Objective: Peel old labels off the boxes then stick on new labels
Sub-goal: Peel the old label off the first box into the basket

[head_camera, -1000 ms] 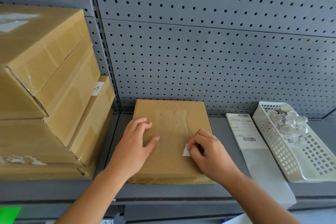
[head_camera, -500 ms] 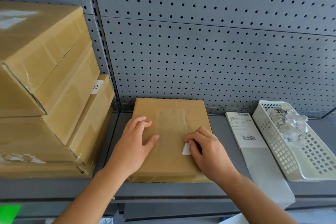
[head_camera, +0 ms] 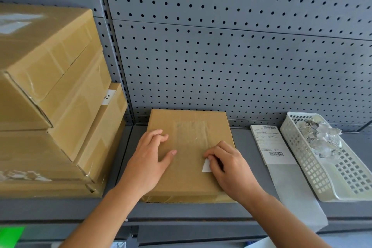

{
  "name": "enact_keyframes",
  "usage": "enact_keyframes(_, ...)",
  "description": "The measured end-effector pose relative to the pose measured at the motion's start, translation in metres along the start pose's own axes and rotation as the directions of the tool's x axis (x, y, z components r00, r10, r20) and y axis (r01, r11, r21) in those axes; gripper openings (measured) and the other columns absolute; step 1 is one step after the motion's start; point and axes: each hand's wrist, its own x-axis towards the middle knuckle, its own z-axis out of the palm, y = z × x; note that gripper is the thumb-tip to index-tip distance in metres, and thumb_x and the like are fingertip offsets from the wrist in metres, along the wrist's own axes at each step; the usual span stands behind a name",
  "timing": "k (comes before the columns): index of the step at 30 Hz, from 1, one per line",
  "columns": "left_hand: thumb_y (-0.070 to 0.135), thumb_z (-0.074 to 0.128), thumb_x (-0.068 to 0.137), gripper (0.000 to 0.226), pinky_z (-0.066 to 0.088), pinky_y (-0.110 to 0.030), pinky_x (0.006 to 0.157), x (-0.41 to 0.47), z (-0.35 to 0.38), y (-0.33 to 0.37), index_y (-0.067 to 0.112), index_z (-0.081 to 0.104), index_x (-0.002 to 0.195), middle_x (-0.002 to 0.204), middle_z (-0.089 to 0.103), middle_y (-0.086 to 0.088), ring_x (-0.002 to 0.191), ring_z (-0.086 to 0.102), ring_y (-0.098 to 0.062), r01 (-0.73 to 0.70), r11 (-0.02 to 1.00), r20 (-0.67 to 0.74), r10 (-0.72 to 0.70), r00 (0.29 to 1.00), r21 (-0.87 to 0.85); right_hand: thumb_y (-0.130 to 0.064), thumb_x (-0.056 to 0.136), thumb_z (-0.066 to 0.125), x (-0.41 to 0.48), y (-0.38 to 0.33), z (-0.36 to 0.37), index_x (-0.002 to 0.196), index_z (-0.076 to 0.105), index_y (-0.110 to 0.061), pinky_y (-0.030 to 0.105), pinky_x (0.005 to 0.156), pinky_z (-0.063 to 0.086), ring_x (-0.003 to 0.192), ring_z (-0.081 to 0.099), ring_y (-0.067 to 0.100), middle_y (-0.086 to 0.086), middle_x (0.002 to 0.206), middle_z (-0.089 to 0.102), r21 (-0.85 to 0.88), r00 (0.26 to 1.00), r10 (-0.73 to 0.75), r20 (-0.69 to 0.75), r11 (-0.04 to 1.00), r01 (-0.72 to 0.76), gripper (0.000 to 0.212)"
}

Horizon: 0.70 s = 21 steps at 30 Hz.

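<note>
A flat brown cardboard box (head_camera: 187, 127) lies on the grey shelf in the middle of the view, with a patch of clear tape and label residue on its top. My left hand (head_camera: 149, 159) rests flat on the box's left half, fingers relaxed. My right hand (head_camera: 227, 165) sits on the right half with curled fingers and pinches a small white scrap of label (head_camera: 205, 166). To the right, a sheet with a fresh white barcode label (head_camera: 268, 143) lies on the shelf.
A stack of larger brown boxes (head_camera: 50, 96) fills the left side of the shelf. At the right stands a white plastic basket (head_camera: 314, 177) holding several crumpled label scraps. Grey pegboard (head_camera: 221, 56) forms the back wall. The shelf's front edge (head_camera: 181, 213) runs below my wrists.
Both hands stay almost in place on the box. My right hand's fingers have shifted slightly at the white scrap.
</note>
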Motion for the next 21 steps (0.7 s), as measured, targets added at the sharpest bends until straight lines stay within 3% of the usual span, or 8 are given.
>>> enact_keyframes(4, 0.057, 0.050, 0.093, 0.057, 0.030, -0.019, 0.104, -0.0003, -0.0001, -0.0001, 0.025, 0.047, 0.141, 0.153, 0.028, 0.021, 0.144, 0.022, 0.005, 0.002, 1.000, 0.004, -0.002, 1.000, -0.002, -0.017, 0.089, 0.050, -0.0011, -0.0029, -0.0004, 0.079, 0.065, -0.025, 0.030, 0.071, 0.048, 0.079, 0.053, 0.005, -0.018, 0.085, 0.054, 0.022, 1.000, -0.006, 0.002, 1.000, 0.006, 0.019)
enact_keyframes(9, 0.055, 0.052, 0.094, 0.056, 0.029, -0.018, 0.106, 0.0002, 0.0008, -0.0006, 0.024, 0.048, 0.141, 0.153, 0.029, 0.020, 0.144, 0.023, 0.004, -0.004, 1.000, -0.006, 0.004, 1.000, 0.000, -0.011, 0.094, 0.057, -0.0011, 0.0018, -0.0006, 0.089, 0.068, -0.026, 0.012, 0.070, 0.036, 0.077, 0.053, 0.005, -0.022, 0.089, 0.052, 0.036, 0.998, 0.060, 0.012, 0.998, -0.060, 0.020)
enact_keyframes(14, 0.055, 0.052, 0.094, 0.056, 0.029, -0.017, 0.104, -0.0003, 0.0006, -0.0010, 0.024, 0.048, 0.141, 0.153, 0.030, 0.020, 0.144, 0.024, 0.003, -0.003, 1.000, -0.008, 0.003, 1.000, 0.002, -0.015, 0.088, 0.052, -0.0022, -0.0029, 0.0004, 0.077, 0.065, -0.023, 0.026, 0.070, 0.045, 0.076, 0.052, 0.006, -0.018, 0.082, 0.053, 0.033, 1.000, 0.009, -0.006, 0.999, -0.009, 0.018)
enact_keyframes(18, 0.054, 0.052, 0.095, 0.055, 0.029, -0.017, 0.103, 0.0003, 0.0007, -0.0010, 0.025, 0.048, 0.141, 0.153, 0.029, 0.020, 0.144, 0.024, 0.003, -0.004, 1.000, -0.006, 0.004, 1.000, -0.002, -0.010, 0.093, 0.058, -0.0020, -0.0001, -0.0011, 0.089, 0.071, -0.025, 0.014, 0.072, 0.038, 0.078, 0.054, 0.003, -0.024, 0.087, 0.053, 0.052, 0.998, 0.055, -0.006, 0.997, -0.054, 0.020)
enact_keyframes(21, 0.055, 0.052, 0.094, 0.056, 0.029, -0.017, 0.103, -0.0002, 0.0008, -0.0017, 0.025, 0.047, 0.141, 0.153, 0.029, 0.020, 0.144, 0.024, 0.003, -0.003, 1.000, -0.004, 0.003, 1.000, -0.002, -0.009, 0.091, 0.058, -0.0004, -0.0030, 0.0008, 0.086, 0.070, -0.024, 0.017, 0.073, 0.040, 0.081, 0.052, -0.003, -0.027, 0.085, 0.052, 0.022, 0.999, 0.035, -0.003, 0.999, -0.035, 0.020)
